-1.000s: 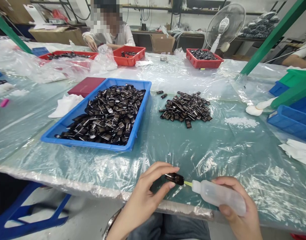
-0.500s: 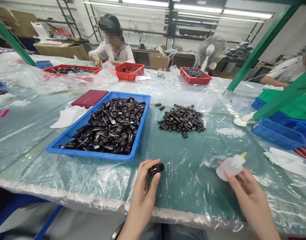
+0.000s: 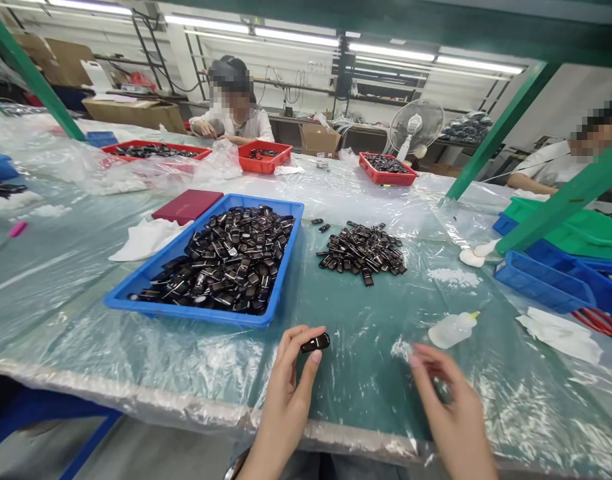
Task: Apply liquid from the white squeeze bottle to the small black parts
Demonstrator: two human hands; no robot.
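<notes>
Between thumb and fingers, my left hand (image 3: 293, 380) holds one glossy black piece (image 3: 316, 343) above the table's front part. My right hand (image 3: 446, 393) has its thumb and fingers apart, with nothing seen between them. Just beyond it a translucent white bottle with a yellow-green tip (image 3: 452, 331) lies on its side on the table. A loose pile of black pieces (image 3: 363, 250) rests on the green surface ahead of my hands. To the left, a blue tray (image 3: 273, 303) is full of similar black pieces. Small white bits (image 3: 455, 278) lie right of the pile.
A dark red box (image 3: 186, 206) and white cloth (image 3: 149, 239) sit by the tray's left side. Blue bins (image 3: 543, 280) and a green post (image 3: 561, 193) stand at right, near red-handled scissors or pliers (image 3: 597, 321). Two people sit across the table, beyond red trays (image 3: 389, 177).
My right hand has let go of the bottle, which now lies on the table, and has moved left. My left hand still holds the black piece. The camera view has shifted slightly.
</notes>
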